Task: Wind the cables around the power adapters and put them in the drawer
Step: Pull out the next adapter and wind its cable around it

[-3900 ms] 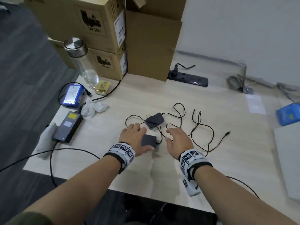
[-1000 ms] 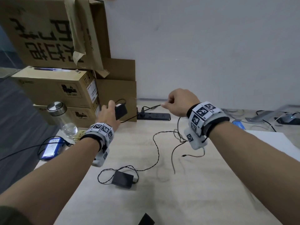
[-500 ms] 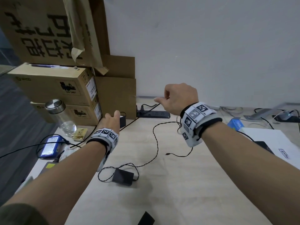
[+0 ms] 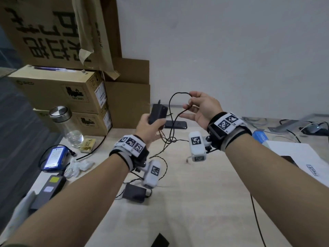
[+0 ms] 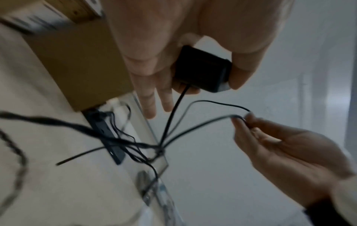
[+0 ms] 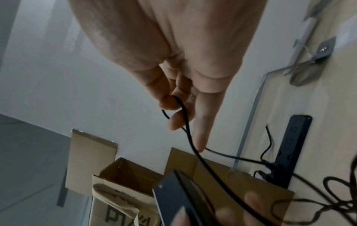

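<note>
My left hand (image 4: 153,123) grips a black power adapter (image 4: 157,112) upright above the table's far side; the left wrist view shows that adapter (image 5: 203,68) between thumb and fingers. Its thin black cable (image 4: 178,94) arcs over to my right hand (image 4: 191,105), which pinches a loop of it between thumb and fingertips (image 6: 170,105). Below the hands the cable hangs into a loose tangle (image 4: 169,139). A second black adapter (image 4: 134,193) lies flat on the table near my left forearm, with its cable trailing around it.
Stacked cardboard boxes (image 4: 71,97) stand at the back left, with a black power strip (image 4: 175,124) beside them. A glass bottle (image 4: 68,127), blue battery pack (image 4: 54,157), crumpled tissue (image 4: 78,166) and larger adapter (image 4: 48,191) fill the left edge. White paper (image 4: 302,157) lies right.
My left hand has lifted its adapter higher and toward the middle. My right hand has come in closer to it and now holds the cable as a loop instead of a stretched line.
</note>
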